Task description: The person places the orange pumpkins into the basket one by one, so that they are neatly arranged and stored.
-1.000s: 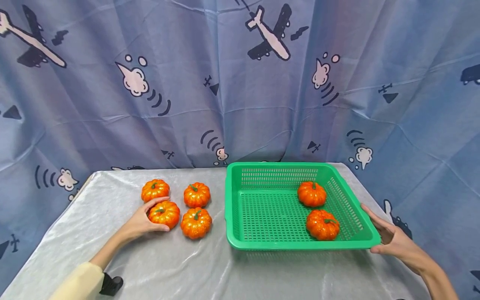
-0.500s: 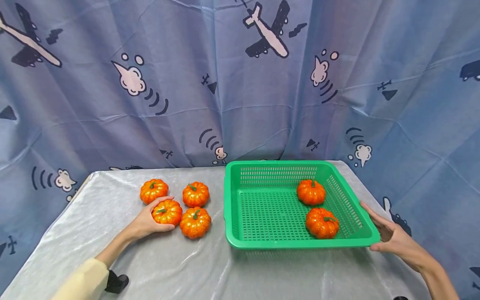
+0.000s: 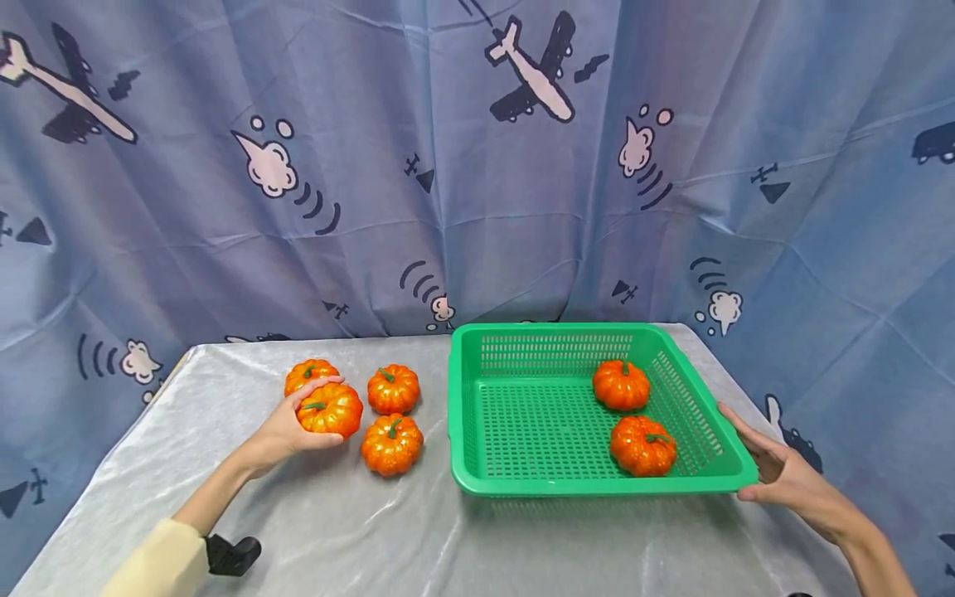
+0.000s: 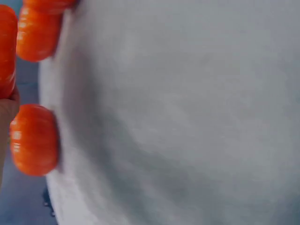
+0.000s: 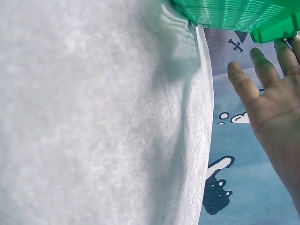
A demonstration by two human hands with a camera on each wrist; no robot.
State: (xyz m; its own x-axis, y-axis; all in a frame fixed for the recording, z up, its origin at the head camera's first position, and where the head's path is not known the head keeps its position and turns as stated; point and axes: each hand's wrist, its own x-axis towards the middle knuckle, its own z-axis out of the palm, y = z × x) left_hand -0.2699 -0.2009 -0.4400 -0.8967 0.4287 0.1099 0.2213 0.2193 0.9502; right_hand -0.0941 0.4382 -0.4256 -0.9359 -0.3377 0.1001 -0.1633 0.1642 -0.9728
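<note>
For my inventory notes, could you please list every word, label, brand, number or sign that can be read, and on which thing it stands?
There are none: no text can be read in any view.
Curtain: only drawn planes and other shapes, no letters.
Basket, pumpkins, tablecloth: no writing shows.
Black device: too small to tell.

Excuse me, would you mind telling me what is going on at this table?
A person's left hand grips an orange pumpkin, holding it just clear of the table. The right hand touches the right side of the green basket. Two pumpkins sit inside the basket, and three others rest on the table to its left.
</note>
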